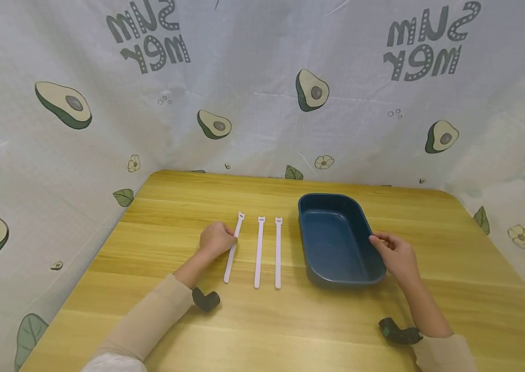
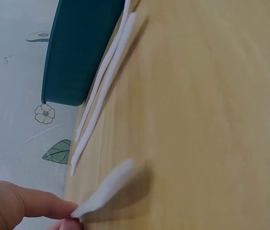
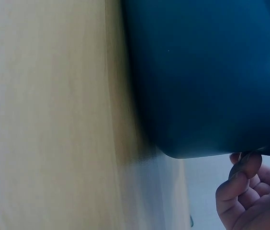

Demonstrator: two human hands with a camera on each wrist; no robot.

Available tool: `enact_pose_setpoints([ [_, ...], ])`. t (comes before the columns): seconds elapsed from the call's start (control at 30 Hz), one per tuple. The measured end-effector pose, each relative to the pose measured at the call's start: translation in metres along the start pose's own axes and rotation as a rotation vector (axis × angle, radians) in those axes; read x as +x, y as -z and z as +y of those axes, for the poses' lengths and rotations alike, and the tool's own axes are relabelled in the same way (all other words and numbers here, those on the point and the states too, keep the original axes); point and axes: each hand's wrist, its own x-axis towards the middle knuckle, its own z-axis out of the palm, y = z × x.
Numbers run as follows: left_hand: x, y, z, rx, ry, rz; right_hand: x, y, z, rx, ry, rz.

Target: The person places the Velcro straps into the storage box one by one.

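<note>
Three white hook-and-loop cable ties with slotted heads are side by side in the head view. My left hand (image 1: 216, 239) pinches the leftmost cable tie (image 1: 231, 261) between thumb and finger at about mid-length. In the left wrist view that tie (image 2: 107, 188) stands off the wood, casting a shadow. Its two neighbours, the middle tie (image 1: 259, 253) and the right tie (image 1: 278, 253), lie straight on the table. My right hand (image 1: 396, 254) holds the right rim of a dark blue rectangular basin (image 1: 334, 243), thumb at the rim and fingers outside against the wall (image 3: 207, 86).
The wooden table (image 1: 290, 330) has its far edge against a hanging white curtain (image 1: 253, 67) printed with avocados. Black curved mounts sit at both wrists, the left mount (image 1: 205, 299) and the right mount (image 1: 399, 331).
</note>
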Motion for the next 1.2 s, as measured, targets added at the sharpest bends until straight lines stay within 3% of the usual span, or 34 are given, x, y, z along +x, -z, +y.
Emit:
enact_pose_setpoints([
  [0.3, 0.002, 0.005, -0.005, -0.122, 0.024, -0.029, 0.000, 0.001, 0.001, 0.007, -0.016, 0.002],
  [0.63, 0.002, 0.007, 0.000, -0.395, 0.117, -0.085, 0.001, 0.000, 0.001, 0.028, 0.003, 0.022],
  [0.93, -0.003, 0.009, 0.026, -0.627, 0.115, -0.203, 0.000, -0.001, 0.003, 0.047, 0.015, 0.038],
  [1.2, -0.007, 0.003, 0.055, -0.728, 0.128, -0.297, 0.001, -0.003, 0.004, 0.059, 0.016, 0.064],
])
